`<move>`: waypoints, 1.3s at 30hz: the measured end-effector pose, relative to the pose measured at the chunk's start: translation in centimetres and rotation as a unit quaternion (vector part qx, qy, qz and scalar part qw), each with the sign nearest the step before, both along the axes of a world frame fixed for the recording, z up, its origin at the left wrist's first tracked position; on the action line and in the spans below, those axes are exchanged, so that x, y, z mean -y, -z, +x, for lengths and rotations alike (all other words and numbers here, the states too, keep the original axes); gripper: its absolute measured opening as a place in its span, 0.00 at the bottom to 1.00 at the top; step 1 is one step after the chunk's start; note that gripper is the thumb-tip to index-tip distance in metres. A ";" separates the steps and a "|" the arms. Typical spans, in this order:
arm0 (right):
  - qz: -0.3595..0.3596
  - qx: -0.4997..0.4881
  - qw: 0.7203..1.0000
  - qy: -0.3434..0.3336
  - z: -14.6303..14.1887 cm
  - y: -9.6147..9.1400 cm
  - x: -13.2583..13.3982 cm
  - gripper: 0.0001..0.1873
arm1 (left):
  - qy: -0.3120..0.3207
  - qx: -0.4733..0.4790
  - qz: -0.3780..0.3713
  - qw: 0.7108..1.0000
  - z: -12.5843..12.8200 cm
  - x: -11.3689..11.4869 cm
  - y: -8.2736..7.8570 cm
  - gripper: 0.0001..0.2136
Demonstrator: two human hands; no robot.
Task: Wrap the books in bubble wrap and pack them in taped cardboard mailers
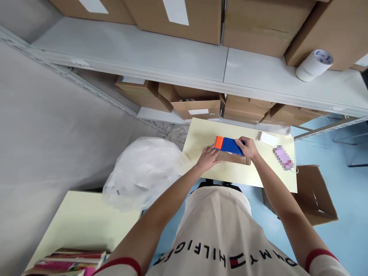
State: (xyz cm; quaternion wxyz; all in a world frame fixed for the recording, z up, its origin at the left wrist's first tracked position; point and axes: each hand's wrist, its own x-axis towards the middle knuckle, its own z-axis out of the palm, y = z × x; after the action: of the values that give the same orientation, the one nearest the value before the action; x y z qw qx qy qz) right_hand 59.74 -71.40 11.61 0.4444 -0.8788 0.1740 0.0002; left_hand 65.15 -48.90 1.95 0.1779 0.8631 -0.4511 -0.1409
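A flat blue-and-orange box (231, 146) is tilted over a small brown cardboard box (234, 158) on the pale yellow table. My right hand (247, 147) grips the blue end, its thumb on top. At the left end of the cardboard box is my left hand (208, 158), with the thumb at the near side and the fingers by the orange end. The blue-and-orange box hides most of the inside of the cardboard box.
On the table (198, 134) lie a white card-like item (268, 138) and a blurred pink item (283, 157). An open carton (313, 195) stands on the floor at right. A white plastic bag (143, 172) bulges at left. Tape rolls (313, 65) sit on the shelf (143, 50).
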 end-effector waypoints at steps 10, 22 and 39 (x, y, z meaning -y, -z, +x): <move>-0.051 -0.029 0.998 -0.035 -0.6 1.7 2.3 0.27 | -0.291 -0.339 -0.310 0.839 0.6 0.8 -1.0 0.19; 0.011 -0.027 1.000 -0.008 -1.4 2.4 3.0 0.30 | -0.329 -0.738 -0.317 0.496 2.3 3.7 -2.0 0.13; 0.030 -0.023 0.999 -0.014 -1.8 2.5 2.8 0.31 | -0.322 -0.706 -0.288 0.561 2.3 3.1 -2.1 0.15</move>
State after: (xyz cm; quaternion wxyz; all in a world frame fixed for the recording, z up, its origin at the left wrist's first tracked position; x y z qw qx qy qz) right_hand 57.95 -74.25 9.13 0.4666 -0.8671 0.1714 0.0316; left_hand 67.46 -52.03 4.06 0.7122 0.4785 0.1104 -0.5017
